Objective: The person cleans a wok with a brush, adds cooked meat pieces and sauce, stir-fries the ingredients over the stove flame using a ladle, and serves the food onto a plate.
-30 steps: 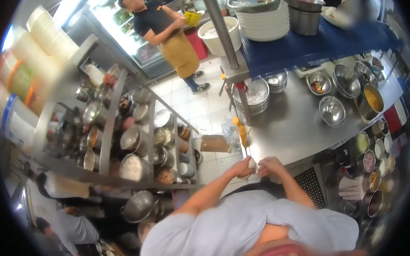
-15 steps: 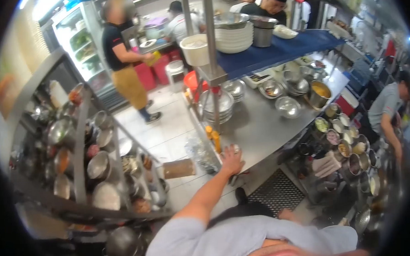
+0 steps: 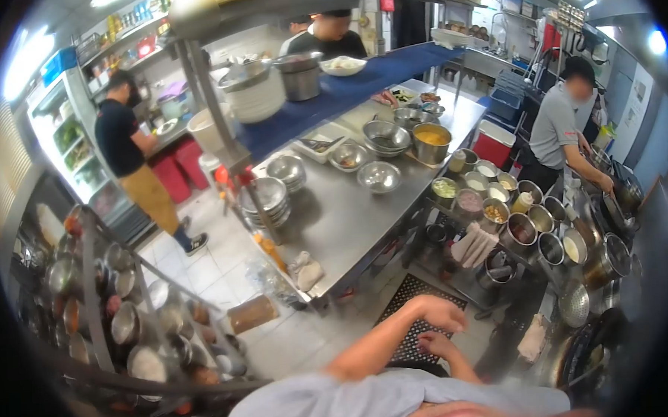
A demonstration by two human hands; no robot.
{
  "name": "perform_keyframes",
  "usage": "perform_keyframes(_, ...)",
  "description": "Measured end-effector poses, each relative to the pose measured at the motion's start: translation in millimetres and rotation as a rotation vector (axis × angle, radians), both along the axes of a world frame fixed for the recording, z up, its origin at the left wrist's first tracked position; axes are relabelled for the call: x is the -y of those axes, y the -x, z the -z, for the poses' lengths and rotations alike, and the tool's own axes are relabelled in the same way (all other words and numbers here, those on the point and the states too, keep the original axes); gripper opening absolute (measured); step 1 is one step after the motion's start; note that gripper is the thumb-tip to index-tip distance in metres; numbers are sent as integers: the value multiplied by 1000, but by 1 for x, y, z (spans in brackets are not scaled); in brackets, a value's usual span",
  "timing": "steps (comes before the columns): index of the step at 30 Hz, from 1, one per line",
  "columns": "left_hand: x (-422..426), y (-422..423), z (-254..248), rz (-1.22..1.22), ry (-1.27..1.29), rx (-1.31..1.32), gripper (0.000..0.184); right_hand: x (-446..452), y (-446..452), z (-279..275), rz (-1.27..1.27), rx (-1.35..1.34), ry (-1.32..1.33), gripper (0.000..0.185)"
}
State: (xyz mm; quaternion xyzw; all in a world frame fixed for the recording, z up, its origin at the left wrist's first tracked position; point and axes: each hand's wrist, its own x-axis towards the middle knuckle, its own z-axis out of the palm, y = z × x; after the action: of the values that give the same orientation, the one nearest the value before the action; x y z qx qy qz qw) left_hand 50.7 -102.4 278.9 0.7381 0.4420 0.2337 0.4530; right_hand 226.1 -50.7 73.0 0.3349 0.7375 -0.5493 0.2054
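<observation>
My left hand is held out in front of my body above the black perforated floor mat, its fingers loosely bent and apart. Just below it, my right hand is raised with its fingers half curled. Neither hand shows anything in it, and a small gap lies between them. A crumpled whitish cloth lies on the near corner of the steel table, away from both hands. Beside the cloth, yellow-orange bottles stand along the table's left edge.
Metal bowls and a pot of orange liquid stand on the table under a blue-covered shelf. Food containers fill the right-hand station, where a person works. Another person stands back left. A bowl rack is at left.
My view has swung right. My left hand has left the table corner, where the cloth now lies, and come over the mat. My right hand has risen close to it.
</observation>
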Motion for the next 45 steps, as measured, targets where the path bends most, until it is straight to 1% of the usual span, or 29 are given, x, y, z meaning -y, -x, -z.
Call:
perform_keyframes(1, -13, -6, -26, 17, 271, -13, 43, -7, -9, -9, 201, -159, 175, 32)
perform_keyframes(2, -27, -15, -25, 19, 262, -5, 43, -18, -26, -23, 202, -152, 166, 32)
perform_keyframes(4, -56, -24, -20, -427, -140, 171, 47, -39, -44, -58, -72, -61, -316, 30)
perform_keyframes(6, -82, -32, -15, -602, -74, 169, 52, -76, -84, -35, 299, -136, -258, 27)
perform_keyframes(9, -107, -33, -4, -488, 21, 0, 52, -113, -137, -112, 472, -286, -812, 25)
perform_keyframes(10, -113, -29, -2, -221, 58, -154, 49, -127, -159, -126, 519, -382, -1003, 25)
perform_keyframes(11, -118, -24, -4, 46, 92, -308, 46, -147, -188, -145, 440, -11, -1208, 27)
perform_keyframes(12, -121, -19, -16, 45, 92, -307, 46, -173, -243, -136, 650, -109, -1245, 38)
perform_keyframes(13, -122, -14, -34, 144, 167, -449, 48, -155, -264, -173, 693, 89, -1488, 50)
perform_keyframes(16, -160, 5, -25, 433, 113, -760, 48, -120, -328, -214, 812, 1065, -1543, 73)
perform_keyframes(17, -180, 0, -31, 415, 117, -794, 47, -138, -404, -138, 810, 1159, -1792, 56)
perform_keyframes(18, -197, -4, -42, 394, 126, -828, 45, -115, -427, -151, 953, 1212, -1649, 53)
perform_keyframes(20, -203, -31, -97, 179, -68, -601, 41, -99, -443, -155, 1238, 1096, -1327, 47)
perform_keyframes(22, -226, -67, -63, -129, -388, 190, 41, -98, -456, -142, 1477, 874, -1099, 42)
perform_keyframes(24, -218, -115, -46, -220, 66, 875, 45, -109, -469, -113, 1669, 559, -931, 37)
perform_keyframes(26, -206, -153, 19, -126, 40, 422, 52, -121, -487, -66, 1821, 158, -784, 32)
perform_keyframes(28, -183, -146, 34, 712, -48, -189, 61, -123, -499, -8, 1866, -197, -698, 27)
perform_keyframes(29, -177, -155, 37, 1098, -52, -363, 57, -81, -401, -100, 2053, -665, -500, 16)
perform_keyframes(30, -164, -158, 13, 1013, 191, -515, 51, -73, -378, -115, 2159, -836, -559, 21)
perform_keyframes(31, -163, -162, 12, 1039, 156, -291, 47, -55, -368, -124, 2142, -978, -535, 4)
perform_keyframes(32, -150, -161, 19, 782, -10, 9, 42, -45, -323, -167, 2345, -1071, -502, 16)
perform_keyframes(33, -160, -171, -30, 822, 208, -106, 36, -30, -304, -202, 2319, -1086, -449, 25)
perform_keyframes(34, -164, -186, 32, 772, 131, 23, 31, -16, -322, -197, 2198, -1067, -412, 36)
perform_keyframes(36, -170, -208, 23, 687, 286, 0, 28, 2, -333, -231, 2270, -692, -710, 33)
perform_keyframes(39, -177, -215, 51, 605, 431, 193, 18, 48, -364, -263, 2477, -844, -761, 28)
perform_keyframes(41, -198, -253, 71, 566, 329, 208, 15, 69, -403, -274, 2504, -147, -918, 36)
perform_keyframes(42, -211, -260, 79, 529, 291, 174, 15, 85, -414, -270, 2566, -137, -899, 36)
perform_keyframes(44, -236, -304, 62, 451, -59, 297, 11, 114, -455, -282, 2380, 531, -951, 29)
perform_keyframes(45, -251, -326, 44, 430, -185, 183, 13, 119, -479, -270, 2404, 539, -936, 29)
